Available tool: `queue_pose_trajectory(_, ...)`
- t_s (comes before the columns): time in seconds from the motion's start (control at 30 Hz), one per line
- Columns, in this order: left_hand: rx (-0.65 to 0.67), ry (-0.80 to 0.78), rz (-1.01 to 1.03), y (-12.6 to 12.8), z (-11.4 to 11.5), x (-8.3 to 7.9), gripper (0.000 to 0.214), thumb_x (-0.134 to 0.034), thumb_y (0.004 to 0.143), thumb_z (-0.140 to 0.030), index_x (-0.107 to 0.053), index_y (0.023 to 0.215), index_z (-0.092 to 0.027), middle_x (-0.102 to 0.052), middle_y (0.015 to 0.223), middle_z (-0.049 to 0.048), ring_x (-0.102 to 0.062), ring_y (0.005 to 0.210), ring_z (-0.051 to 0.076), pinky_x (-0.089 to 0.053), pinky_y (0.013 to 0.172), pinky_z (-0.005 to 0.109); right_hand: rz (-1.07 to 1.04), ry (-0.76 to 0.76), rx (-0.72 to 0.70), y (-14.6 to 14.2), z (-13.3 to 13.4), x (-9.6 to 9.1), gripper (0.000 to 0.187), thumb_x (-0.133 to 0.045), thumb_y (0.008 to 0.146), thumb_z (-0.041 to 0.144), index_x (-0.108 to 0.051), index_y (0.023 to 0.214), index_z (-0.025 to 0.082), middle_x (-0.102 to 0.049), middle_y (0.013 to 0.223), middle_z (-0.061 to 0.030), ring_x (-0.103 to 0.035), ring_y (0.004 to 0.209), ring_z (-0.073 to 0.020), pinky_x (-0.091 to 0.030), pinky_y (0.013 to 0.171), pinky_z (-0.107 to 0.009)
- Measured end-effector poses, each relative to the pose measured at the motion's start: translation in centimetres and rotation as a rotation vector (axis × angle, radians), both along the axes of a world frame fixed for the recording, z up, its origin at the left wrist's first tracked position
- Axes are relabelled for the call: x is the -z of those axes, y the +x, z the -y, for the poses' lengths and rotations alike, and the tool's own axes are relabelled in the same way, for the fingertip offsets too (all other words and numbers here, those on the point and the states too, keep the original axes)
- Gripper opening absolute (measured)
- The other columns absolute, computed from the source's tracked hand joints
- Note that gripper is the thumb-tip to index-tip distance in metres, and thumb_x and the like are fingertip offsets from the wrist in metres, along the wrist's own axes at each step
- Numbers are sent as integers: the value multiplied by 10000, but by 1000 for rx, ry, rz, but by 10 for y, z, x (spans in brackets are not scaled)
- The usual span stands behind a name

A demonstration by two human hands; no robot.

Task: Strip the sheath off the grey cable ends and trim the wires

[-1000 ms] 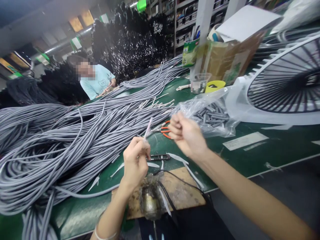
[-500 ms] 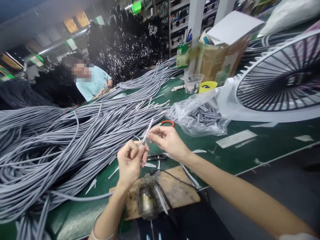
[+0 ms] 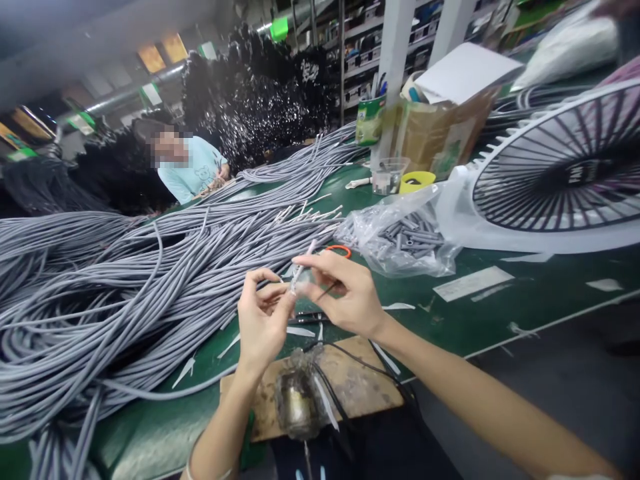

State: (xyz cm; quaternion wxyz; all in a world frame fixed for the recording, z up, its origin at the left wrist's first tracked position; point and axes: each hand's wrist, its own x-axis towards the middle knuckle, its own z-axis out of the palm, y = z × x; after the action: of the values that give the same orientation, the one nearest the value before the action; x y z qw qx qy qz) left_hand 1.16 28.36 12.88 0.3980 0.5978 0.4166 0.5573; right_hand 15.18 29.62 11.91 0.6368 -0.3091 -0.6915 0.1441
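Note:
In the middle of the head view, the stripped end of a cable [image 3: 295, 275] points up and away between my two hands, its inner part whitish and pinkish. My left hand [image 3: 264, 320] pinches it from below with thumb and fingers. Just to the right, my right hand [image 3: 347, 288] is closed on the upper part, its index finger and thumb against the cable; fine detail there is blurred. A loose grey cable [image 3: 170, 395] passes behind my left wrist. Beyond the fingers lies an orange-red handle loop [image 3: 340, 251], and a dark tool [image 3: 307, 317] lies partly hidden beneath my hands.
Heaped grey cables [image 3: 125, 300] cover the left. A clear bag of grey sleeves [image 3: 405, 233] and a white fan [image 3: 560, 173] stand right. Nearest me is a wooden board [image 3: 360, 380] with a small metal motor-like device [image 3: 297, 400]. A co-worker [image 3: 193, 167] sits across the table.
My right hand has moved down and closer to my left, its fingers now around the cable end. The left-hand fingers have shifted slightly, and the whole view has tilted a little.

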Motion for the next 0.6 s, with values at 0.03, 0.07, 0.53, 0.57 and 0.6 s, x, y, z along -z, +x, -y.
queue_pose_trajectory(0.03, -4, -15, -23, 0, 0, 1, 310, -703, 714, -324, -451, 831, -184, -636, 581, -22, -487, 396, 58, -366, 377, 130, 33, 26, 12, 0, 1, 0, 71, -569, 801, 191, -633, 828, 177, -505, 625, 26, -398, 486, -65, -332, 444, -196)
queue_pose_trajectory(0.07, -4, -31, -46, 0, -1, 1, 286, -698, 715, -334, -494, 832, -171, -633, 578, -15, -482, 394, 58, -365, 376, 135, 33, 30, 34, 0, 0, 1, 76, -558, 807, 182, -629, 786, 168, -518, 638, 16, -418, 506, -68, -346, 461, -197)
queue_pose_trajectory(0.53, -185, 351, -218, -9, 3, -1, 138, -716, 684, -178, -752, 808, -227, -532, 561, -18, -450, 515, 88, -357, 458, 197, -202, -249, 318, 17, -19, 7, 147, -547, 809, 333, -524, 834, 190, -471, 607, 37, -447, 509, -91, -347, 472, -211)
queue_pose_trajectory(0.57, -215, 392, -258, -9, 3, -2, 160, -706, 693, -165, -750, 830, -236, -518, 554, -24, -437, 507, 84, -353, 458, 197, -182, -157, 347, 18, -16, 5, 128, -521, 836, 323, -509, 864, 199, -495, 644, 27, -466, 531, -95, -352, 484, -215)
queue_pose_trajectory(0.6, -238, 430, -294, -10, 4, -3, 184, -696, 701, -151, -748, 852, -243, -509, 550, -29, -428, 502, 82, -350, 458, 197, -125, -55, 359, 17, -13, 5, 95, -495, 859, 299, -500, 868, 204, -519, 671, 15, -483, 553, -101, -361, 504, -225)
